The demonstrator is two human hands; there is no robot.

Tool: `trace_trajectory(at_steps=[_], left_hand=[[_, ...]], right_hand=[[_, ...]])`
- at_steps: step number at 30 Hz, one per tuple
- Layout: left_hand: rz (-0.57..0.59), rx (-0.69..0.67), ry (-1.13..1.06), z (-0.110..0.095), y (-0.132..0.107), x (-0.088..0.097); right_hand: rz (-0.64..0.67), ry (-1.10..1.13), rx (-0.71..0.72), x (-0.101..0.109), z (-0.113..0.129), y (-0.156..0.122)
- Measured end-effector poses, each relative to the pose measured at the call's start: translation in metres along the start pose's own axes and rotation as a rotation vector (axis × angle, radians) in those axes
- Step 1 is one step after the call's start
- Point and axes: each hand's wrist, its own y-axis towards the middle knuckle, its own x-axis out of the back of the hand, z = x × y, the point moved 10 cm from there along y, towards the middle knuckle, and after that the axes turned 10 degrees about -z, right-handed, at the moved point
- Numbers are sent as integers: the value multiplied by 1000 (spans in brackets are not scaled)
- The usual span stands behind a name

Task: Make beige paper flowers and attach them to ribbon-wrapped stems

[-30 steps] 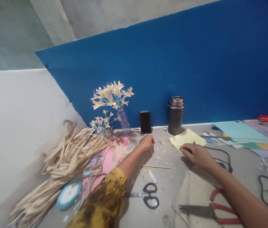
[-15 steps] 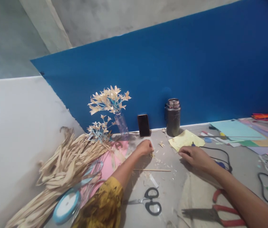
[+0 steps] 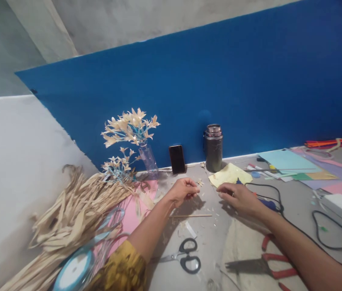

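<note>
My left hand point(image 3: 184, 191) is held just above the middle of the table, thumb and fingertips pinched together; anything between them is too small to make out. A small straw-coloured flower point(image 3: 200, 182) lies just beyond its fingertips. Facing it is my right hand point(image 3: 239, 199), palm down beside the yellow paper point(image 3: 231, 174), with thumb and fingers drawn together in a pinch. What these fingers hold, if anything, is hidden. Partly behind the right hand is a blue corded tool point(image 3: 267, 204). Below my hands lie a thin wooden stick point(image 3: 192, 216) and black-handled scissors point(image 3: 189, 255).
Dried husk strips point(image 3: 77, 214) and a ribbon spool point(image 3: 74, 270) fill the left. Straw flowers point(image 3: 131, 126) stand in a clear bottle point(image 3: 148, 161), near a phone point(image 3: 177, 159) and a flask point(image 3: 214, 148). Red-handled snips point(image 3: 275, 264) lie front right, coloured sheets point(image 3: 290, 161) farther back.
The view has turned a little to the right. My left hand has lifted off the table and moved towards my right hand, its fingers now showing in a pinch. My right hand has shifted slightly left.
</note>
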Motion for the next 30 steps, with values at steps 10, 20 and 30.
trace_trajectory(at_steps=[10, 20, 30], left_hand=[[377, 253, -398, 18, -47, -66], [-27, -46, -235, 0, -29, -29], [156, -208, 113, -4, -41, -41]], right_hand=[[-11, 218, 107, 2, 38, -7], [-81, 496, -263, 0, -1, -4], [-99, 883, -498, -13, -23, -5]])
